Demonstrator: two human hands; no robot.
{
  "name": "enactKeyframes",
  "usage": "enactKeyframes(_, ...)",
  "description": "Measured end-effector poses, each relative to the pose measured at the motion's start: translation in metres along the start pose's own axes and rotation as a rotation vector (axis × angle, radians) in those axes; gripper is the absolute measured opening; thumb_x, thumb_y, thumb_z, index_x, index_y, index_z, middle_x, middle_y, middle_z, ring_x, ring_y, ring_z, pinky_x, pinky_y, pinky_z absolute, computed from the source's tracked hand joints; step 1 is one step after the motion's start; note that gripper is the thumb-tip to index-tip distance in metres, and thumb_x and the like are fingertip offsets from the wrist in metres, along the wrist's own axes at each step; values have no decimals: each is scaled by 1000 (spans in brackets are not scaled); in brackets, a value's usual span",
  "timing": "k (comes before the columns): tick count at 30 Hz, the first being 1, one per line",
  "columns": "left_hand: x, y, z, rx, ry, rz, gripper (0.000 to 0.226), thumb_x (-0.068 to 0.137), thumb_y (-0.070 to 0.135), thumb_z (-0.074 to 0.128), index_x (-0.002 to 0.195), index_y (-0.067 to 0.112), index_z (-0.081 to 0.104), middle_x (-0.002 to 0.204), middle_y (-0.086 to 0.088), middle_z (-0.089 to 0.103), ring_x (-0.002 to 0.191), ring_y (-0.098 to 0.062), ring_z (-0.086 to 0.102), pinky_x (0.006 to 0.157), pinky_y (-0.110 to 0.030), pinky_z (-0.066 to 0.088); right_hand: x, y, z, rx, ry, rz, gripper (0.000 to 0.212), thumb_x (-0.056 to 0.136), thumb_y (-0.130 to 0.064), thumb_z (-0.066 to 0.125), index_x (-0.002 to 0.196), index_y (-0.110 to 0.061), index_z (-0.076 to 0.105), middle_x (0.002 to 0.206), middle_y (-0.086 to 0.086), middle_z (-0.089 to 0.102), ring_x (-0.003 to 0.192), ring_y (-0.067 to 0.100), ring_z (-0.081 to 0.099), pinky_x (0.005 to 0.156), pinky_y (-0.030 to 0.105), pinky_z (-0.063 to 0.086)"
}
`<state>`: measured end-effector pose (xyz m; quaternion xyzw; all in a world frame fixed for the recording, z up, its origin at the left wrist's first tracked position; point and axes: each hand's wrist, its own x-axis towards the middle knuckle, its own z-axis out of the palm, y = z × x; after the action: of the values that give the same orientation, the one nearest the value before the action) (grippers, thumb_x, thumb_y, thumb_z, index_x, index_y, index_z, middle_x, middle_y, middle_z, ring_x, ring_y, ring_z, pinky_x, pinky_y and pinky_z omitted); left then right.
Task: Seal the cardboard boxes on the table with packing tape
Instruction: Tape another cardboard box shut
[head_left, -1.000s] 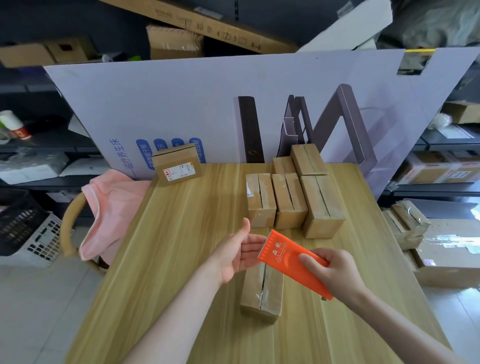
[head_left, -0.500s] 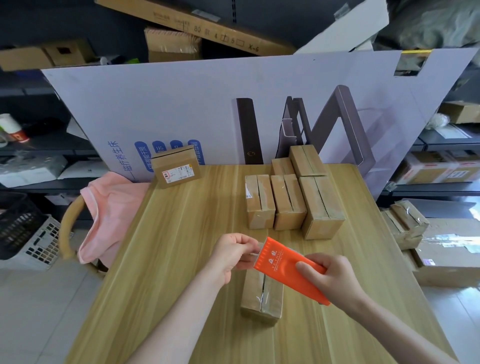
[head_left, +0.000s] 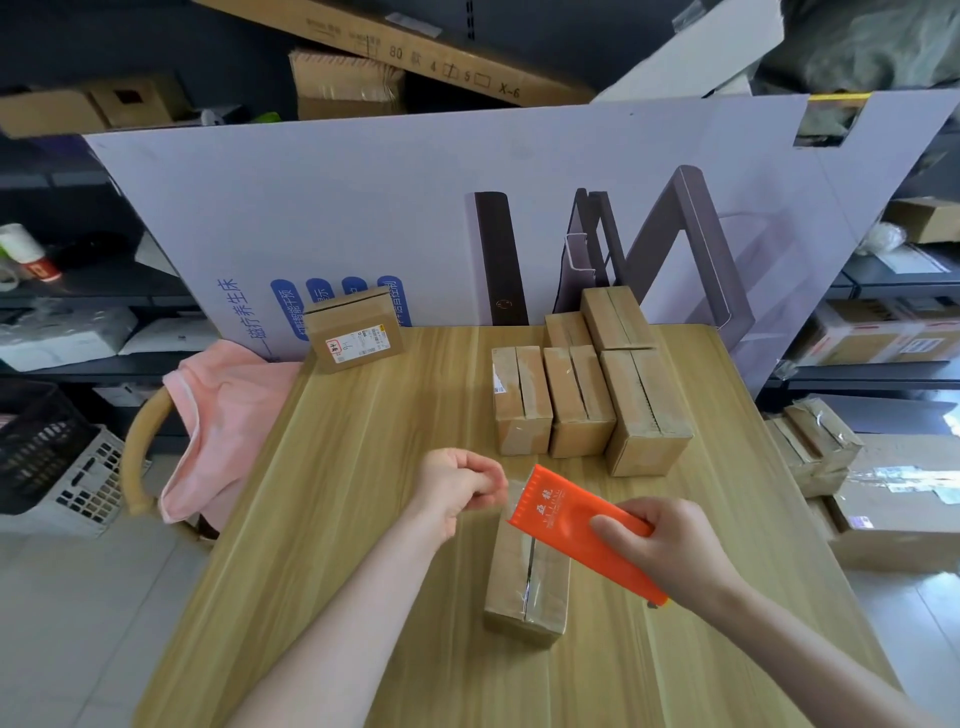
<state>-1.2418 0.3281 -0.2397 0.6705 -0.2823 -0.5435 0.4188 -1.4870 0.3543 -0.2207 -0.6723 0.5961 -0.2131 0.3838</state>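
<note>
An orange tape dispenser (head_left: 566, 514) is gripped by my right hand (head_left: 670, 545) above a small cardboard box (head_left: 527, 582) near the table's front. My left hand (head_left: 460, 486) pinches the clear tape end (head_left: 511, 491) pulled from the dispenser's front edge. The box below has shiny tape along its seam. Further back stand several more cardboard boxes (head_left: 582, 400) in a cluster, and one labelled box (head_left: 353, 335) sits at the back left.
The wooden table (head_left: 363, 519) is backed by a large white printed cardboard sheet (head_left: 415, 208). A chair with a pink cloth (head_left: 218, 415) stands at the table's left. Taped boxes (head_left: 815, 441) lie on the floor to the right.
My left hand went from open beside the dispenser to closed on the tape end and drew it leftward. The dispenser dropped slightly over the front box.
</note>
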Motion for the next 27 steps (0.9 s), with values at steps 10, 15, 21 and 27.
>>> enactKeyframes(10, 35, -17, -20, 17, 147, -5, 9, 78, -8, 70, 80, 0, 68, 70, -7, 73, 67, -22, 73, 49, -18, 53, 26, 52, -47, -291, 10, 153, 22, 78, -50, 70, 67, -31, 70, 53, -10, 65, 42, 2, 59, 36, 23, 44)
enactKeyframes(15, 61, -21, 9, 14, 191, -5, 8, 80, -5, 71, 79, 2, 68, 70, -8, 73, 63, -18, 72, 49, -18, 53, 77, 56, -52, -528, -22, 223, 41, 77, -64, 62, 74, -24, 69, 67, -9, 65, 59, 7, 61, 48, 22, 42)
enactKeyframes(21, 101, -49, 16, 106, 254, -70, 7, 80, 0, 73, 78, 6, 69, 68, -5, 73, 62, -16, 72, 56, -23, 54, 116, 64, -28, -650, -101, 275, 46, 75, -66, 57, 71, -21, 65, 66, -8, 61, 56, 9, 59, 43, 20, 39)
enactKeyframes(27, 121, -92, 28, 188, 298, -123, 12, 80, 5, 73, 72, 14, 70, 68, 0, 73, 54, -9, 68, 47, -18, 49, 134, 83, -2, -703, -180, 346, 43, 74, -62, 56, 72, -21, 65, 64, -6, 61, 52, 12, 60, 40, 21, 40)
